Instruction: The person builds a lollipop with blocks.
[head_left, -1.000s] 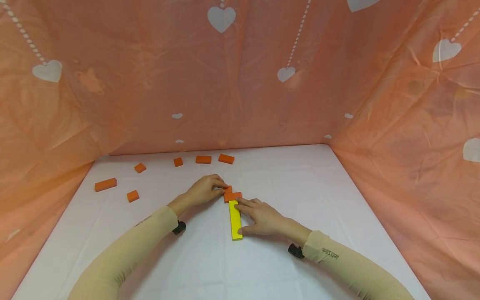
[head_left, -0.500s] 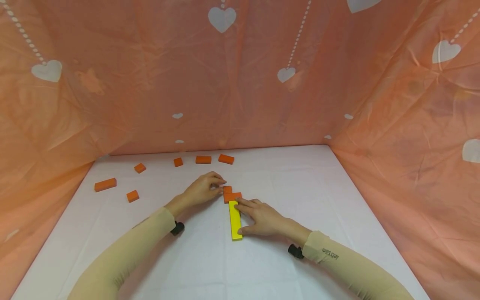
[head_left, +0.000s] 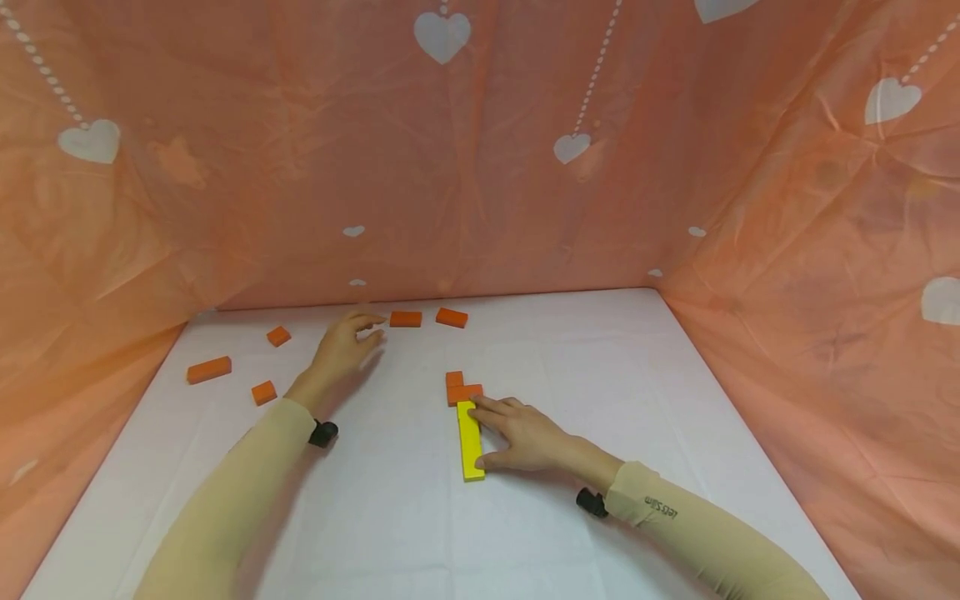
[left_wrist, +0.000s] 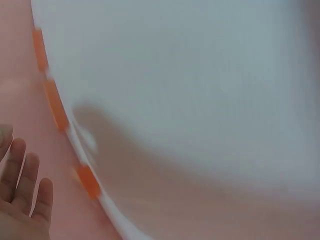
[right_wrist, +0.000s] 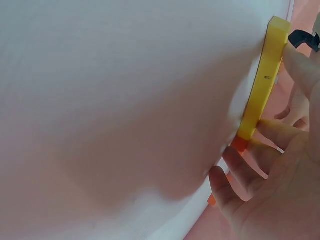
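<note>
My left hand (head_left: 345,343) is over the back left of the table, its fingers apart and holding nothing. It hides a small orange block (left_wrist: 88,181) in the head view; the left wrist view shows that block beyond the fingers. My right hand (head_left: 525,435) rests against the long yellow block (head_left: 470,442), thumb at the near end and extended fingers at the far end. Across the yellow block's far end lies an orange block (head_left: 465,393), partly under the right fingertips in view. A small orange square block (head_left: 454,379) adjoins its far left side.
Two oblong orange blocks (head_left: 406,319) lie along the back edge. At the left are a longer orange block (head_left: 209,370) and two small ones (head_left: 263,392). White cloth (head_left: 600,358) covers the table, with a peach curtain (head_left: 480,167) around it.
My left hand has left the small orange square block and moved left and back to the small block at the rear. The right hand and the joined blocks have stayed put.
</note>
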